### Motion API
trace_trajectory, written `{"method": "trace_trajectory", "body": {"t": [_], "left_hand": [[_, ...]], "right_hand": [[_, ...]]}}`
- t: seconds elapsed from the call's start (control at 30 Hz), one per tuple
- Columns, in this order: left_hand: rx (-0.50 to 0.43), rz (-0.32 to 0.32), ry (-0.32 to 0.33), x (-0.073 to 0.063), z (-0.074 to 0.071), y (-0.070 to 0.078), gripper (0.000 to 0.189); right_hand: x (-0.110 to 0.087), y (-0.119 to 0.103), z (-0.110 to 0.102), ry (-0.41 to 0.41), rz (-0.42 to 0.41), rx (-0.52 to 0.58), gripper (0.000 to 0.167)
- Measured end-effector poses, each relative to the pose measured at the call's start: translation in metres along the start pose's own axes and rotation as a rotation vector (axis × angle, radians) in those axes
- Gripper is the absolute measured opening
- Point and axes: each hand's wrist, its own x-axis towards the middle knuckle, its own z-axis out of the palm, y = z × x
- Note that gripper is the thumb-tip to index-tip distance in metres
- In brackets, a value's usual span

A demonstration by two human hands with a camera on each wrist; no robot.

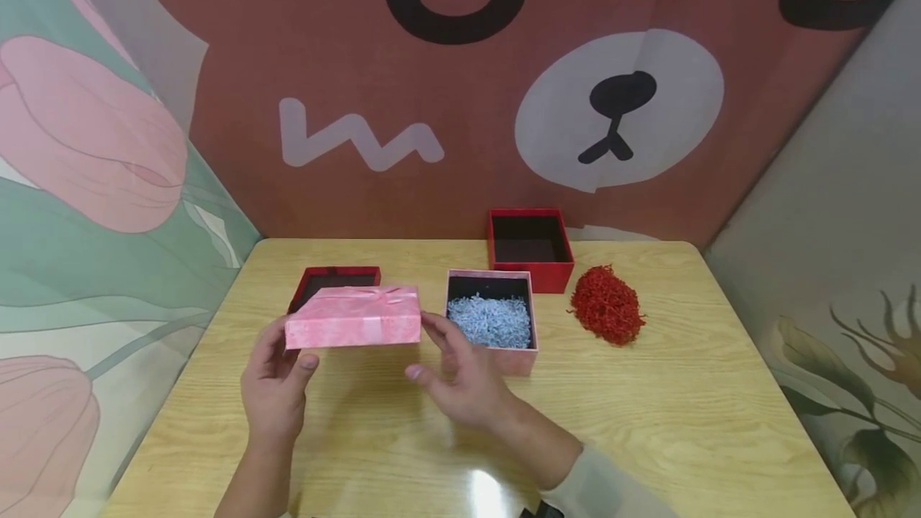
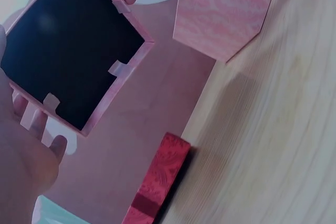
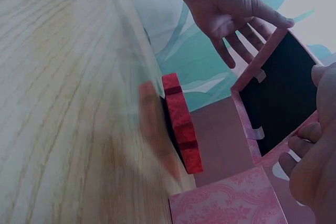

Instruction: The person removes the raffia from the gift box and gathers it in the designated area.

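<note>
A pink patterned box lid (image 1: 352,330) with a ribbon band is held up above the table between both hands. The left hand (image 1: 273,390) grips its left side, thumb at the lower rim and fingers along the outer side. At the right side, the right hand (image 1: 468,382) holds the lid with its fingers against the edge. From below, in the left wrist view, the lid (image 2: 118,95) shows a dark inside with ribbon ends taped at its rim. Just right of it stands an open pink box (image 1: 512,362), partly filled with light blue shredded paper (image 1: 492,320).
A red lid (image 1: 344,270), dark inside, lies behind the held lid at the left. Behind the pink box stands an open red box (image 1: 540,278) with a dark inside. A heap of red shredded paper (image 1: 609,306) lies to its right on the wooden table (image 1: 691,406).
</note>
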Motion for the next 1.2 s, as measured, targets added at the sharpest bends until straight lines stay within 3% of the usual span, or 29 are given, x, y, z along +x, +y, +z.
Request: {"method": "trace_trajectory", "body": {"t": [0.43,0.57,0.7,0.87,0.97,1.2], "left_hand": [[-0.043,0.010,0.027,0.000,-0.020,0.005,0.055],[-0.022,0.014,0.018,-0.002,-0.027,0.005,0.053],[-0.113,0.052,-0.026,-0.004,-0.036,0.004,0.051],[-0.206,0.082,-0.076,-0.004,-0.045,0.001,0.050],[-0.214,0.086,-0.102,-0.003,-0.051,0.001,0.049],[-0.218,0.072,-0.123,-0.003,-0.061,0.005,0.047]], "right_hand": [[0.002,-0.004,0.015,-0.039,-0.031,-0.060,0.071],[0.003,-0.001,0.020,-0.045,-0.096,-0.059,0.072],[0.003,0.000,0.024,-0.053,-0.149,-0.067,0.073],[0.003,0.000,0.027,-0.088,-0.092,-0.071,0.075],[0.002,0.000,0.030,-0.111,-0.048,-0.095,0.076],[-0.001,0.003,0.040,-0.141,-0.038,-0.167,0.079]]}}
